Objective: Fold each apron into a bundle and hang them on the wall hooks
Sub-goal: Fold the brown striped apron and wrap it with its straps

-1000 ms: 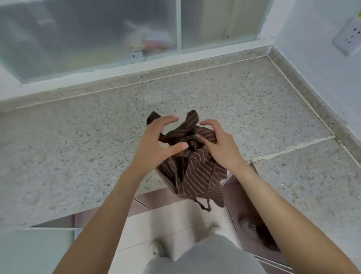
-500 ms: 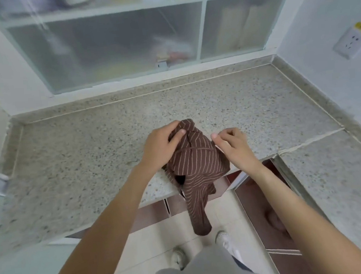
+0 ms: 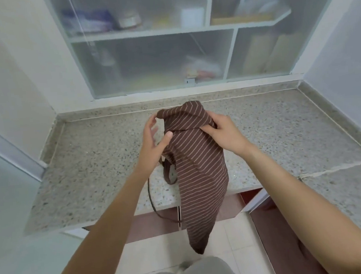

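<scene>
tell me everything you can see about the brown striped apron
The apron is dark brown cloth with thin pale stripes, bunched at the top and trailing down past the counter's front edge. The right hand grips its gathered top; the left hand touches the side, fingers spread. A thin strap loops below.

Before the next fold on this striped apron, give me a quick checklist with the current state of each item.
1. Right hand has a firm hold on the apron: ok, its fingers curl into the cloth near the top fold.
2. Left hand gripping: not ok, its fingers are spread, with only the thumb and fingertips against the cloth.
3. Apron gathered into a bundle: not ok, a long tail hangs past the countertop edge toward the floor.
4. Strap tucked in: not ok, it loops loose below the left hand.
5. Countertop space for folding: ok, bare stone on both sides.
6. Wall hooks located: cannot tell, none in view.
</scene>
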The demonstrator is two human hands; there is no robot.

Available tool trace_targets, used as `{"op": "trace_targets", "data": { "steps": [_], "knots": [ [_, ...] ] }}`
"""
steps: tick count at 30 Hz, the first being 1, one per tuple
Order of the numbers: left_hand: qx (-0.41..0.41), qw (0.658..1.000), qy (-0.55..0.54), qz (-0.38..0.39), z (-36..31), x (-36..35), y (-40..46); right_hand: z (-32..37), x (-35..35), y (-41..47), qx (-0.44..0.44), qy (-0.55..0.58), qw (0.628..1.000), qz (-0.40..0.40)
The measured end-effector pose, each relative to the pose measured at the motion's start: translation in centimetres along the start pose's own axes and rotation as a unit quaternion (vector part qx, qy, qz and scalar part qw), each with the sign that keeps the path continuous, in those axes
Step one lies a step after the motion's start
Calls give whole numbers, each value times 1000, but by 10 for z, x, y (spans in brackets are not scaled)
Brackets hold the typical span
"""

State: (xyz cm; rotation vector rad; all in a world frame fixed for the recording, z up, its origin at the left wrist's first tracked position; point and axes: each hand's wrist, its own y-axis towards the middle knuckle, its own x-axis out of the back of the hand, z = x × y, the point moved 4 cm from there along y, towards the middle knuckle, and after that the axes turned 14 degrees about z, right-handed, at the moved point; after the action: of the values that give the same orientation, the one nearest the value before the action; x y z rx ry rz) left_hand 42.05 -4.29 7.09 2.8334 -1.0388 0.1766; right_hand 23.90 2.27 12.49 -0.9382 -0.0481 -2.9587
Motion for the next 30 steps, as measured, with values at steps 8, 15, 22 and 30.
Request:
{"op": "trace_targets", "data": {
  "steps": [8,15,22,30],
  "knots": [
    [90,985,79,124,29,-40,18,-4,42,-9,-7,65,996,-58],
    [36,989,104,96,16,-47,34,-52,88,-23,-140,-65,979,-136],
    [-4,975,222,23,1,-45,36,-63,79,-30,-80,70,988,-112],
    [37,996,68,46,-6,-95,46,-73,74,-27,-35,62,995,-75]
  ]
}}
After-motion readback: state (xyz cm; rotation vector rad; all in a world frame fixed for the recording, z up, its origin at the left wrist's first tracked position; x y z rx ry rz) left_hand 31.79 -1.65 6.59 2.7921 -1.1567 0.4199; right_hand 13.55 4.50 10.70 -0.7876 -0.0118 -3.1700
